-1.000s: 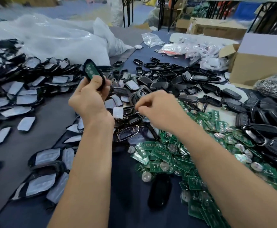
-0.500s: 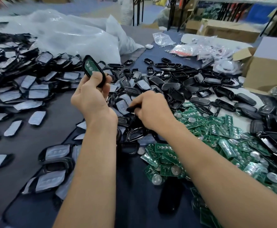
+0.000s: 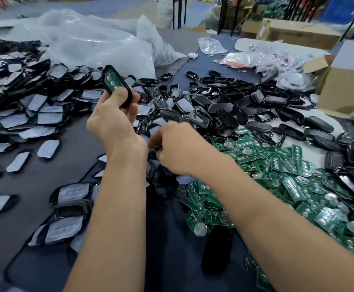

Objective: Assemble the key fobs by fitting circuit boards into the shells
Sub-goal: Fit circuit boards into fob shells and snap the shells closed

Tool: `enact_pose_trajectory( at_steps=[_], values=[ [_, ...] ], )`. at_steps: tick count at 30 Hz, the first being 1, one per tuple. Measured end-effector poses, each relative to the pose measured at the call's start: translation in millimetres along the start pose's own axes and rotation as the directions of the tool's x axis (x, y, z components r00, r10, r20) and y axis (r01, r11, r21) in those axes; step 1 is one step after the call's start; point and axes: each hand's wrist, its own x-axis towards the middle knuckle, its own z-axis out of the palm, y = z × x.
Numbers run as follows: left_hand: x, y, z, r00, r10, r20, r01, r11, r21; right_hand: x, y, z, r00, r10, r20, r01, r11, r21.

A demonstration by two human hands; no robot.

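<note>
— While the heap of circuit boards (image 3: pixel 277 182) is taken as the reference point, what is nearest to it?
— Green boards, loosely piled on the table (image 3: pixel 35 183), many showing round silver cells. The right hand (image 3: pixel 178 148) sits at the heap's left edge with its fingers curled downward among dark parts. Blur prevents saying whether it grips anything.
— And the other hand?
— The left hand (image 3: pixel 113 121) is raised to the left of the heap and a little beyond it. Thumb and fingers are clamped round a black shell (image 3: pixel 127 95), held tilted with its open face toward the camera. A green board (image 3: pixel 112 81) sits inside that shell.
— What lies beyond the heap?
— Empty shells (image 3: pixel 224 106) lie scattered just behind it, the closest ones touching the boards. Well to the left of the heap, film-covered shells (image 3: pixel 14 120) are spread in overlapping layers. Further behind the heap and to its left, clear plastic bags (image 3: pixel 87 41) are piled. Behind the heap to the right stands an open cardboard box (image 3: pixel 344 85).
</note>
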Motion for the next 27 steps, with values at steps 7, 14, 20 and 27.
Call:
enact_pose_trajectory(
  at_steps=[7, 14, 20, 27],
  values=[
    [1.2, -2.6, 0.8, 1.000, -0.023, -0.016, 0.023, 1.000, 0.012, 2.1, -1.4, 25.3, 0.977, -0.090, -0.193, 0.043, 0.971, -0.234],
    [3.4, -3.9, 0.2, 0.998, -0.052, -0.019, 0.052, 0.999, -0.006, 1.4, 11.1, 23.9, 0.942, 0.096, -0.323, -0.073, 0.994, 0.083],
    [-2.5, -13.8, 4.9, 0.992, -0.120, 0.048, 0.119, 0.992, 0.042, -47.2, 45.2, -16.6, 0.904, 0.381, -0.194, -0.031, 0.511, 0.859],
    [-43.7, -54.7, 25.4, 0.862, -0.368, 0.348, 0.206, 0.882, 0.423, -118.7, 93.9, -35.9, 0.872, 0.483, -0.081, -0.025, 0.209, 0.978]
  ],
)
